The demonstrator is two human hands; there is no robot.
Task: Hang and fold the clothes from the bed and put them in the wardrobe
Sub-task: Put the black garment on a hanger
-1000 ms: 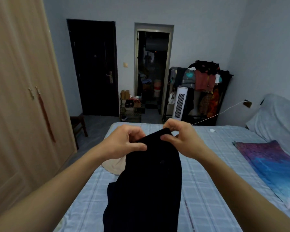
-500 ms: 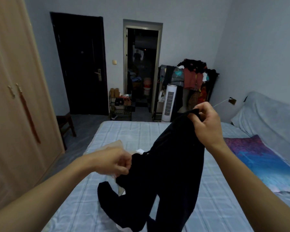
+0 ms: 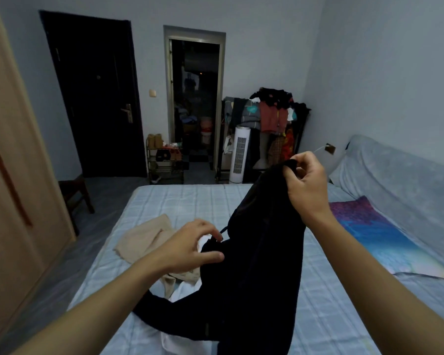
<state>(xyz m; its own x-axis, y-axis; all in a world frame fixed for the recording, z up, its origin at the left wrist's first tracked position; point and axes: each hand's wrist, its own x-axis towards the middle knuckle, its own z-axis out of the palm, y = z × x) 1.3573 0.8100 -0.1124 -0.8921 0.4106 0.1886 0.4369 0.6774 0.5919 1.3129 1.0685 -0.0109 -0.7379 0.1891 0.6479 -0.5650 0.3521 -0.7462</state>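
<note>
While the right hand (image 3: 305,187) is held up above the bed (image 3: 331,316), its thumb and curled fingers pinch the top edge of the black garment (image 3: 262,265), so the cloth hangs straight down from that grip toward the bed's near edge. Lower, and toward the side of the bed that faces the wardrobe (image 3: 13,201), the left hand (image 3: 190,248) holds a second part of the same garment: a bunched fold caught between its thumb underneath and its bent fingertips on top. A thin black cord loops up just beside those fingertips. Between the 2 grips the cloth runs as a slack, slanted edge, high at the right hand and low at the left. Below the left hand 1 dark limb of the garment, sleeve or leg I cannot tell, trails onto the bed's checked sheet. A white garment (image 3: 182,339) lies on the bed under that trailing part, partly covered by the black cloth. A beige garment (image 3: 144,237) lies crumpled on the bed just beyond the left hand. On the opposite side of the bed a purple and blue cloth (image 3: 374,234) lies flat. Beyond the bed's far edge stand a white tower fan (image 3: 240,155) and a loaded clothes rack (image 3: 272,116).
</note>
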